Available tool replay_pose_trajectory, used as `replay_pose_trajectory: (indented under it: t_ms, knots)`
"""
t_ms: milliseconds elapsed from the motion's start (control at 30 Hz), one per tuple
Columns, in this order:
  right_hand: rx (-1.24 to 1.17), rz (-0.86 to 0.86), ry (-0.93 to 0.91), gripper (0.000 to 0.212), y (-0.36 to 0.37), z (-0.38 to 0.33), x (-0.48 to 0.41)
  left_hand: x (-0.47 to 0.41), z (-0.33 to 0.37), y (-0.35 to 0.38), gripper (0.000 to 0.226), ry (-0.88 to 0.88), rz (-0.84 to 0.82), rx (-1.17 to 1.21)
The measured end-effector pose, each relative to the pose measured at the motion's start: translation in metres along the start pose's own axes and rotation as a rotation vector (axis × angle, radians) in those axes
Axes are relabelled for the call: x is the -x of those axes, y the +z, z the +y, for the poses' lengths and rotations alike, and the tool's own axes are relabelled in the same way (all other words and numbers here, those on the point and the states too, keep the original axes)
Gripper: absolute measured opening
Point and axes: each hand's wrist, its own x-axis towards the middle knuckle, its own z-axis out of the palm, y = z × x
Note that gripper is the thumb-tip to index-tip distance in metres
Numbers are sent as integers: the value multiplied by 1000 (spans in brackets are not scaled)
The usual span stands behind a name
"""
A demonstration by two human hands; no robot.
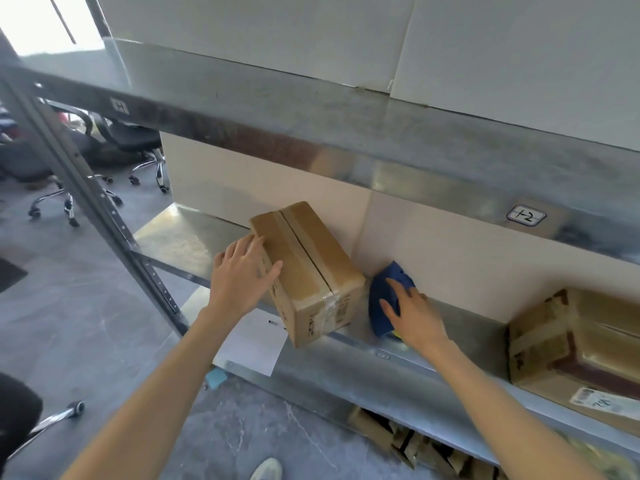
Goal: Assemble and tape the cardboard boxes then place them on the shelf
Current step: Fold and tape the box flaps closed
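A taped brown cardboard box lies on the metal shelf, one corner hanging over the front edge. My left hand presses flat against its left side, fingers straight. Just right of the box, a blue tape dispenser stands on the shelf against the back wall. My right hand rests on the dispenser with fingers spread over it; whether they curl round it is unclear.
A second, larger taped box sits on the shelf at the far right. A white paper sheet lies under the box's front corner. An upper shelf overhangs. A metal upright stands left, office chairs beyond. Flattened cardboard lies below.
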Motion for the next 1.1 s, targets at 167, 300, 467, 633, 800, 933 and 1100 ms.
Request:
replay_pose_trajectory:
  t_ms: [167, 300, 467, 633, 800, 933, 1100]
  knots:
    - [-212, -151, 50, 65, 11, -3, -7, 14, 0, -2, 63, -5, -28, -22]
    - [-342, -196, 103, 71, 16, -5, -17, 17, -1, -5, 61, -4, -39, -33]
    - [-569, -258, 187, 77, 11, -7, -28, 11, -8, -7, 58, 9, -46, -23]
    - [-543, -269, 250, 85, 0, -6, -36, 8, -8, -7, 57, 42, -53, -2]
    - [-540, -257, 312, 84, -1, -11, -30, 7, -9, -8, 57, 81, -53, 37]
    - [-573, -121, 347, 73, -12, -8, -16, 10, -6, -10, 55, 113, -49, 72]
    - [-206, 190, 170, 56, -49, -9, 11, 12, 3, -14, 51, 155, -43, 136]
